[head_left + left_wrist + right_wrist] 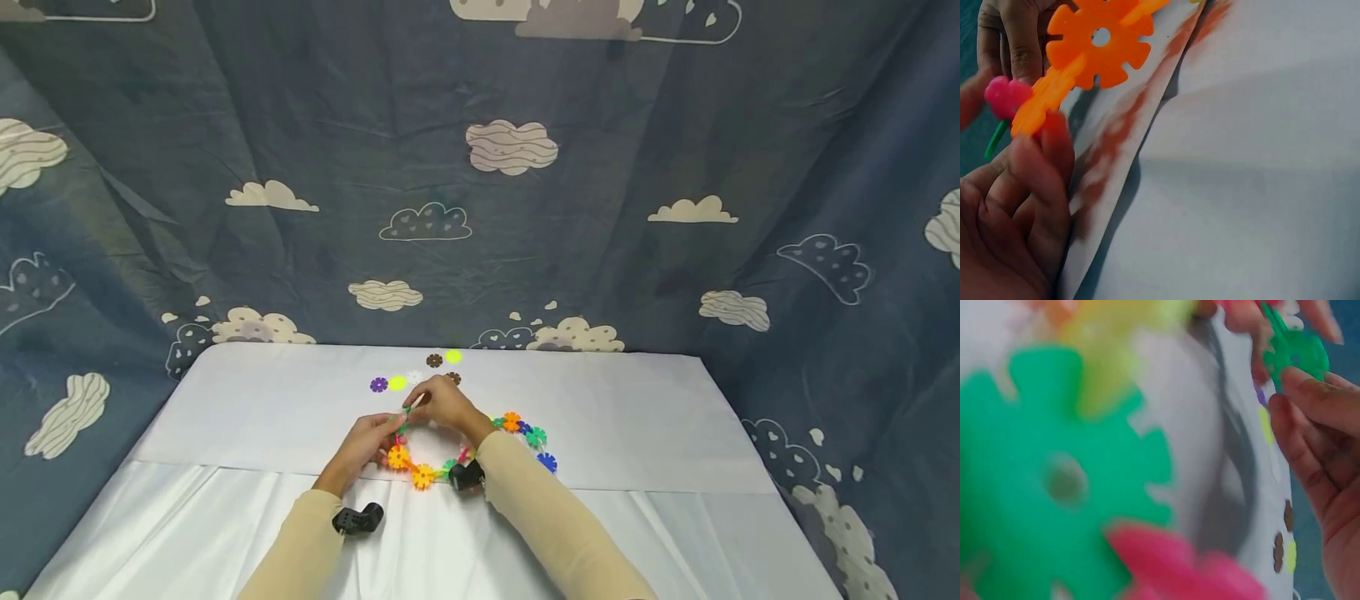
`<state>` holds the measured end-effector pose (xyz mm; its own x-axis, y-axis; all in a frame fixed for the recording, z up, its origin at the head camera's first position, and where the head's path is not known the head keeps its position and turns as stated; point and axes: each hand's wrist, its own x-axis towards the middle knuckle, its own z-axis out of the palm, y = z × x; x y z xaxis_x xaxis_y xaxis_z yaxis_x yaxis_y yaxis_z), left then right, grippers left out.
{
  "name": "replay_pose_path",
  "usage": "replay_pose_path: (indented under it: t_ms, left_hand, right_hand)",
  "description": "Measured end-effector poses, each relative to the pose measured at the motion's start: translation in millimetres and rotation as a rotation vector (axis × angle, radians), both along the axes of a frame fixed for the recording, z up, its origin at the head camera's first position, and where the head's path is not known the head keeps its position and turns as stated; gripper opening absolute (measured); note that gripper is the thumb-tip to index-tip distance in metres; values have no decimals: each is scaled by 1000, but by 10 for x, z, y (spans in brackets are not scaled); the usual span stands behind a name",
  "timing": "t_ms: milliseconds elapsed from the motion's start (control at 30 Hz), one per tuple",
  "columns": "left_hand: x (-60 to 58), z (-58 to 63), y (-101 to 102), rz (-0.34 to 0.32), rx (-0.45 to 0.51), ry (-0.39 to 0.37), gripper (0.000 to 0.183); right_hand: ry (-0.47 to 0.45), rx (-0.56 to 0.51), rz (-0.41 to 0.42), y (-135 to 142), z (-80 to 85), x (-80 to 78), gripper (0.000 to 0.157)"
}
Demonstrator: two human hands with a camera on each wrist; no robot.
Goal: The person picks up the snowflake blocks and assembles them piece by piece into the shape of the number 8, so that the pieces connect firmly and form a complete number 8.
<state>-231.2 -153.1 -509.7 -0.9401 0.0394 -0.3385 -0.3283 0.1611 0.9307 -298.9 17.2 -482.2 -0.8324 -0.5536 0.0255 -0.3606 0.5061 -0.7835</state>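
Note:
A chain of notched plastic flower discs bends in a loop between my hands, with orange discs at its near side. My left hand holds the chain's left end; in the left wrist view its fingers curl against an orange disc section, beside a pink disc. My right hand pinches a green disc between thumb and fingers, right at another green piece by the left hand's fingertips. A large green disc of the chain blurs close to the right wrist camera.
Loose discs lie on the white table beyond my hands: a purple disc, yellow discs and brown discs. More of the linked discs, with a blue disc, extend right past my right forearm. A cloud-print curtain hangs behind.

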Motion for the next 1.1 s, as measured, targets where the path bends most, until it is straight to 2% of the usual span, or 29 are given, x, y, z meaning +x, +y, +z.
replay_pose_path:
  t_ms: [100,267,367,500,700,867,1000,1100]
  left_hand:
    - [-4,-16,16,12,-38,-6,47]
    - [-2,30,-24,8,-36,8,41]
    - [4,47,-39,11,-18,10,41]
    - [14,13,-37,9,3,-3,45]
    - [16,-37,-10,11,14,-9,46]
    - [23,-20,-4,19,12,-1,42]
    - [28,-6,-9,23,8,3,41]
    - [26,-8,-7,25,8,-4,42]
  right_hand:
    - [-47,-4,-47,121,30,-85,25]
    - [-66,-12,-332,290,27,-303,22]
    - [-100,59,-439,343,-19,-383,28]
    - [-135,166,-438,353,-87,-411,38]
    - [-137,225,-440,329,-107,-396,21]
    - [-127,259,-433,325,-90,-383,21]
    - [-99,261,-398,332,-70,-363,20]
    - [-160,144,-368,331,-61,-332,16]
